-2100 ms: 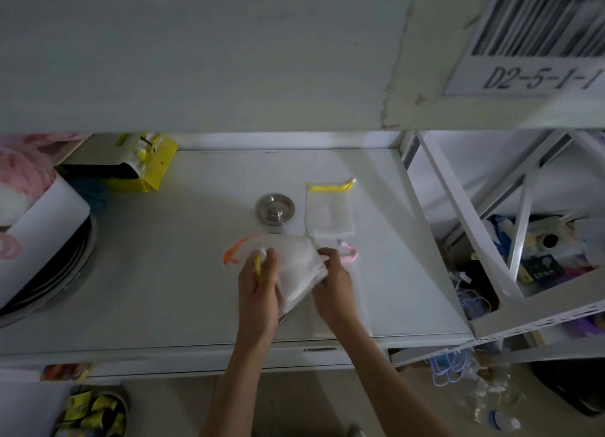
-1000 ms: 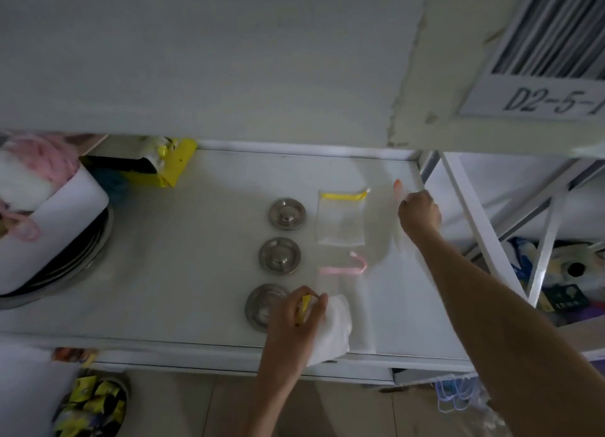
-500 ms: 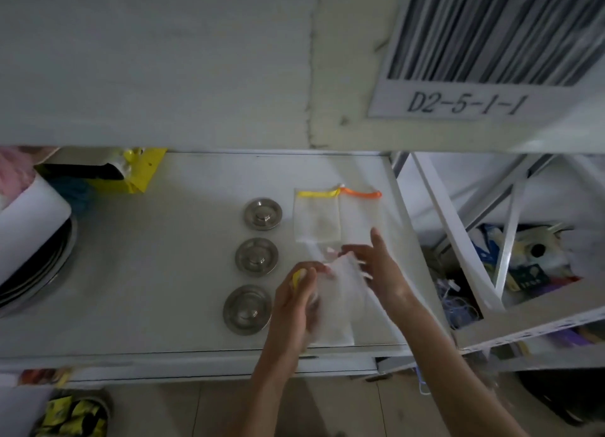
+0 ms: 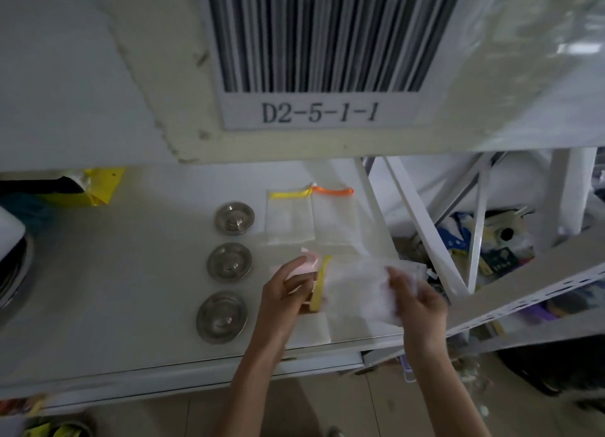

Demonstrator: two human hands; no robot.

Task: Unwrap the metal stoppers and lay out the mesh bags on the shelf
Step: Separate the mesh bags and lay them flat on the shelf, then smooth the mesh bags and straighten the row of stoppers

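Note:
Three round metal stoppers stand in a column on the white shelf (image 4: 131, 273): a far one (image 4: 234, 217), a middle one (image 4: 229, 261) and a near one (image 4: 222, 316). To their right lie two flat mesh bags, one with a yellow ribbon (image 4: 288, 219) and one with an orange ribbon (image 4: 334, 220). My left hand (image 4: 288, 292) pinches the yellow-ribboned end of a white mesh bag (image 4: 357, 292), and my right hand (image 4: 415, 300) grips its other end. The bag is stretched between them just above the shelf. A pink ribbon (image 4: 311, 260) shows at my left fingers.
A yellow package (image 4: 98, 187) sits at the shelf's back left, and a round dark metal item (image 4: 13, 273) at the left edge. An upper shelf front with a barcode label (image 4: 320, 112) hangs overhead. White diagonal braces (image 4: 422, 227) and clutter lie to the right.
The orange-ribbon bag now lies flat beside the yellow one. My right hand came back from the rear and took the other end of the white bag, which is now stretched out between both hands.

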